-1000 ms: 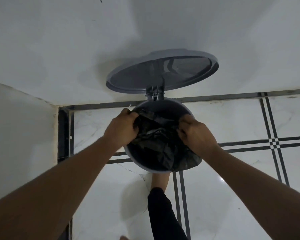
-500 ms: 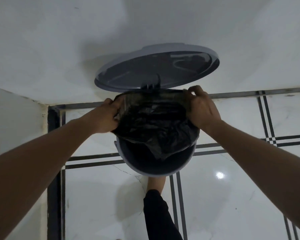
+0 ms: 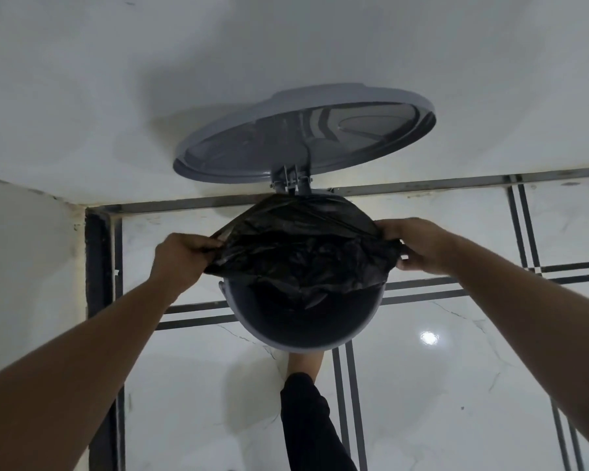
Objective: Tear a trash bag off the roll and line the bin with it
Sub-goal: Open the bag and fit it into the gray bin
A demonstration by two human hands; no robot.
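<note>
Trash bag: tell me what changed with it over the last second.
Both hands, left hand and right hand, lifted the black trash bag out of the bin's mouth and pulled its opening wide apart, stretching the far edge over the back of the bin rim. The near rim remains uncovered, the lid stays open, both grips unchanged.

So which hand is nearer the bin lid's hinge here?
Right, by a small margin. The right hand grips the trash bag edge below and right of the hinge; the left hand grips the opposite edge, lower and further left.
</note>
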